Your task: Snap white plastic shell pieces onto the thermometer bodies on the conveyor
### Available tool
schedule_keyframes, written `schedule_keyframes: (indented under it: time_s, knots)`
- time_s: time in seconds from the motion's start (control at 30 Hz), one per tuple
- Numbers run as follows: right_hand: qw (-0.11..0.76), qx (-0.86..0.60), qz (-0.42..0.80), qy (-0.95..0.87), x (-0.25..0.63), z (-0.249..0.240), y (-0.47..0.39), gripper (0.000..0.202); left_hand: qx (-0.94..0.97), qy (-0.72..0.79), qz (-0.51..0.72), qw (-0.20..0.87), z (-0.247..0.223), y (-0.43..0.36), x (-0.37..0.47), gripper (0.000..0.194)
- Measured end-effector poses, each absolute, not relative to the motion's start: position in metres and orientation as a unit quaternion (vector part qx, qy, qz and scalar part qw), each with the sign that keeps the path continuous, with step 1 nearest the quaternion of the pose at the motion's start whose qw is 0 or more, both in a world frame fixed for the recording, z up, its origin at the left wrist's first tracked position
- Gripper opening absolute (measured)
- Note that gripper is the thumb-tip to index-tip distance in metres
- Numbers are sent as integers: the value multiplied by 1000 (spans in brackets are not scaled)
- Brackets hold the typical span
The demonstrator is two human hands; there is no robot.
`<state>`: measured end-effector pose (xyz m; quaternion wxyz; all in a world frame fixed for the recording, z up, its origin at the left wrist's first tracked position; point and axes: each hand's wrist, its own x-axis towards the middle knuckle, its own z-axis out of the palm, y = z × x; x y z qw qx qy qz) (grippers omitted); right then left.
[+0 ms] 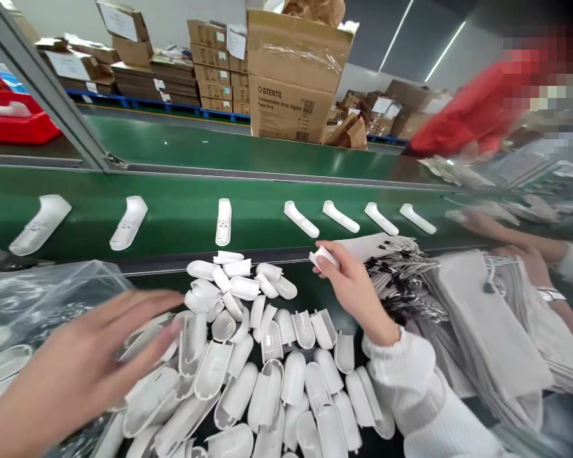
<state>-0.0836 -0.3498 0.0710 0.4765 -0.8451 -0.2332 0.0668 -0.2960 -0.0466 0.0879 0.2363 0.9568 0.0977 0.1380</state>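
My right hand pinches a small white plastic cover between thumb and fingers, just in front of the conveyor's near edge. My left hand is stretched out, slightly blurred, over the left side of a heap of white plastic shell pieces, with nothing visible in it. Smaller white covers lie at the heap's far end. Along the green belt is a row of white curved housings: three on the left, one of them a housing lying straight, and several slimmer ones to the right.
A clear plastic bag lies at left. Bundled grey fabric cuffs with dark-tipped tubes are at right, beside a co-worker's blurred hand. Beyond the belt stand a large carton, a red bin and a metal post.
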Motion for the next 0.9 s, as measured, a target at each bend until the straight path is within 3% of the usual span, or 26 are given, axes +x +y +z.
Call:
schedule_keyframes:
  time_s: [0.1,0.2,0.37,0.53,0.63,0.7,0.83,0.9]
  knots:
    - [511,-838,45,-186,-94,44,-361,39,977,-12,71,199,80,-32,-221,64]
    - [504,-833,55,-221,-83,24,-358,38,972,-60,25,227,54,-30,-169,75]
    - [554,-787,108,-249,-52,7,-321,37,961,-63,-3,271,27,-38,-170,64]
    - [627,-699,174,-296,-37,16,-284,41,951,-73,-20,301,45,-56,-199,47]
    - [650,-679,216,-264,-21,23,-281,45,948,-57,-44,311,61,-55,-192,47]
    - [614,-722,222,-230,-5,25,-281,48,948,-44,-38,312,67,-45,-170,50]
    - [386,-869,140,-277,23,22,-274,51,967,47,17,251,65,-20,-93,49]
    - [317,-894,90,-305,27,18,-269,48,969,117,36,214,57,-15,-51,55]
